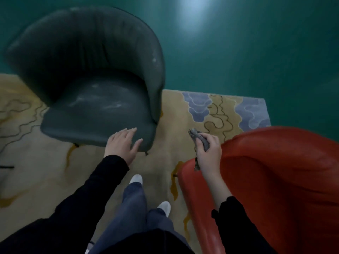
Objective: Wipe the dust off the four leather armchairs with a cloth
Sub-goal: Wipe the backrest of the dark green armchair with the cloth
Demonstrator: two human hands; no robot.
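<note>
The grey cloth (pixel 201 139) is bunched in my right hand (pixel 208 153); my fingers curl round its middle and clench it, one crumpled end sticks out past my knuckles, and a thin tail hangs below my palm, in front of the rim of the red armchair (pixel 275 180). That hand is raised with its back toward me, the wrist bare and the black sleeve (pixel 236 222) pulled back along the forearm; it hovers over the near-left edge of the red armchair, between the two chairs, and the cloth touches neither seat as far as I can see.

My left hand (pixel 122 143) holds nothing; its fingers are straight and slightly spread, the thumb out to the side, reaching over the front edge of the dark green armchair (pixel 91 70); whether the palm actually presses the leather I cannot tell. The cloth is well apart from this hand, off to its right.

The dark green armchair's seat bears pale dusty streaks (pixel 102 103); both chairs stand on a beige rug (pixel 176 110) with wavy lines and blue-grey patches, laid on a glossy green floor (pixel 238 52); my jeans (pixel 134 204) and white shoes (pixel 136 179) show between the chairs.
</note>
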